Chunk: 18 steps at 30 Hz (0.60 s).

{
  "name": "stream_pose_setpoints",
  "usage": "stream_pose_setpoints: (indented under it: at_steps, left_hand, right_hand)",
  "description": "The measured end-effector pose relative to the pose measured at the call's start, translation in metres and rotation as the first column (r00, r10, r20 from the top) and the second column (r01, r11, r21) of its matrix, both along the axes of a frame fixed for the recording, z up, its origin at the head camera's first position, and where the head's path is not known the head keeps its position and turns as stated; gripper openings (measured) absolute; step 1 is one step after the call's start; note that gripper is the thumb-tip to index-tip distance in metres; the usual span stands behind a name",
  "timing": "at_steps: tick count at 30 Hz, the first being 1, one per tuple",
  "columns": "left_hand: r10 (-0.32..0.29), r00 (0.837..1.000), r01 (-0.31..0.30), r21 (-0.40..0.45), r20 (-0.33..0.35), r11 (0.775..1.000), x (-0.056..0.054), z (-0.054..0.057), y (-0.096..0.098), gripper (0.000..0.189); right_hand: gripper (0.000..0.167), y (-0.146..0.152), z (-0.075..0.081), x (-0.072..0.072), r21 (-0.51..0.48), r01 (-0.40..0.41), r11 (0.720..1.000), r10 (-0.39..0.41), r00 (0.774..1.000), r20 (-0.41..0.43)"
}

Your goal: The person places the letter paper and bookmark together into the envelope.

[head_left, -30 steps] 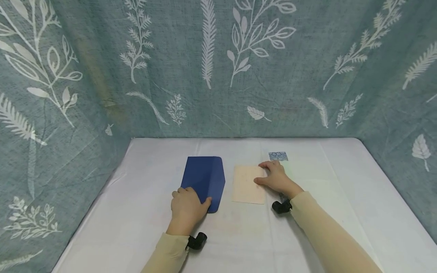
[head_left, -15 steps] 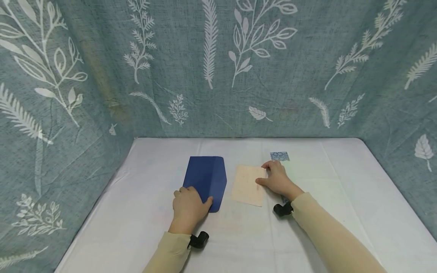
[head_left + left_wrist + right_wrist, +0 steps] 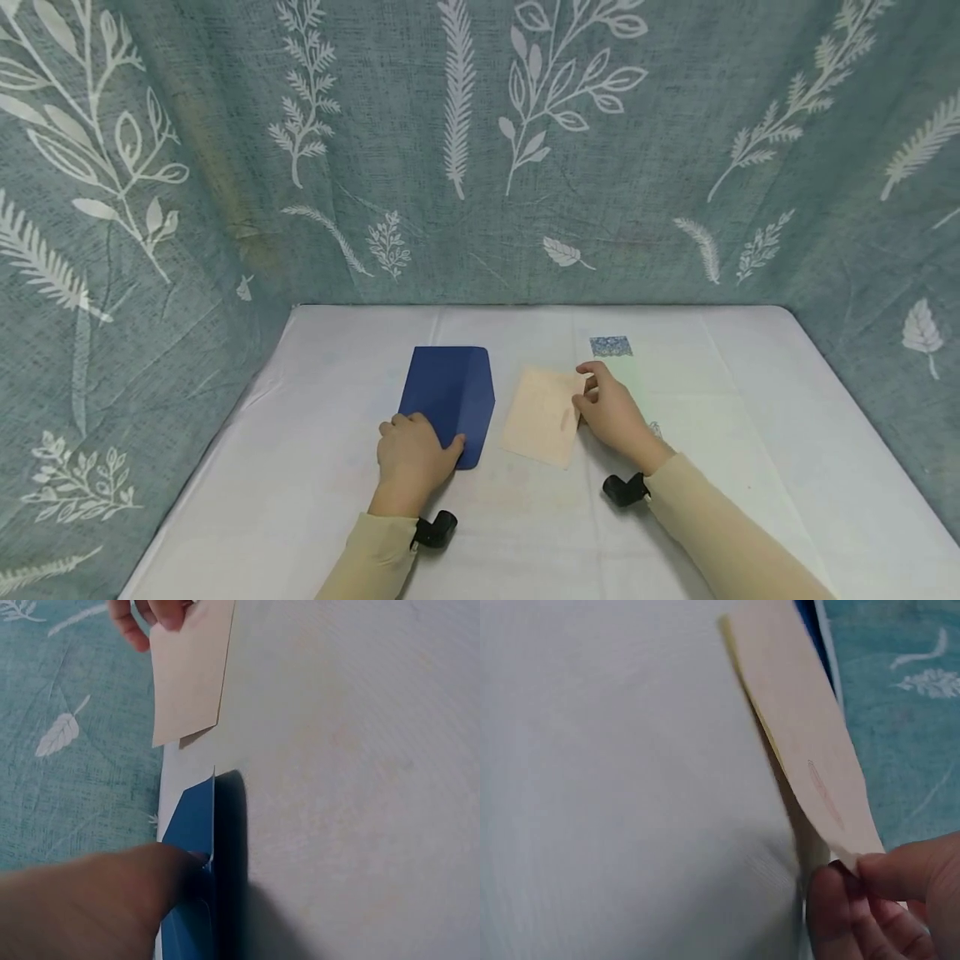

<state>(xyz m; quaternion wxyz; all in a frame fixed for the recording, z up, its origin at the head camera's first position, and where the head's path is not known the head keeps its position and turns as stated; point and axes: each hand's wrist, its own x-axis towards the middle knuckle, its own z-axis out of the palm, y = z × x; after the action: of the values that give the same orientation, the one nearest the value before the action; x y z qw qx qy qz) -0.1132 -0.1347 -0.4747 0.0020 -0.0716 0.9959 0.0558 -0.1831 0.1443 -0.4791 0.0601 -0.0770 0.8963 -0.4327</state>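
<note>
Peach card (image 3: 542,415), partly raised, is right of the blue envelope (image 3: 444,385), its edge pinched in the right hand (image 3: 617,418). The left hand (image 3: 411,454) appears to grip the envelope, finger ends unclear. Lifting seems in progress; next move calls for a steady pinch.

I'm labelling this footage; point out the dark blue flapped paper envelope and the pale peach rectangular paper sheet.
Dark blue flapped paper envelope (image 3: 444,387): head view, on its main panel.
Pale peach rectangular paper sheet (image 3: 540,417): head view, middle of its face.
</note>
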Motion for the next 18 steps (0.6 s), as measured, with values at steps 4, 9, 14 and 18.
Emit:
stream_pose_setpoints:
  at_steps: [4, 9, 14, 18]
  left_hand:
    - [-0.001, 1.000, 0.001, 0.004, -0.010, 1.000, 0.000, 0.000, 0.000, 0.087]
    - [-0.013, 1.000, 0.013, 0.000, -0.009, 1.000, 0.002, -0.001, -0.001, 0.088]
    - [-0.020, 1.000, 0.020, 0.006, 0.004, 1.000, 0.005, -0.001, 0.001, 0.087]
    - [-0.035, 0.999, 0.035, 0.001, -0.008, 0.999, 0.007, 0.002, 0.004, 0.088]
  right_hand:
    - [0.042, 0.005, 0.002, -0.001, -0.050, 0.032, 0.998, -0.032, 0.999, 0.005]
    - [0.034, 0.006, 0.001, -0.005, -0.084, 0.059, 0.995, -0.062, 0.997, -0.034]
    - [0.034, 0.001, 0.003, -0.007, -0.225, 0.103, 0.969, -0.103, 0.995, 0.013]
    - [0.036, -0.009, 0.007, -0.012, -0.271, 0.124, 0.955, -0.121, 0.992, 0.028]
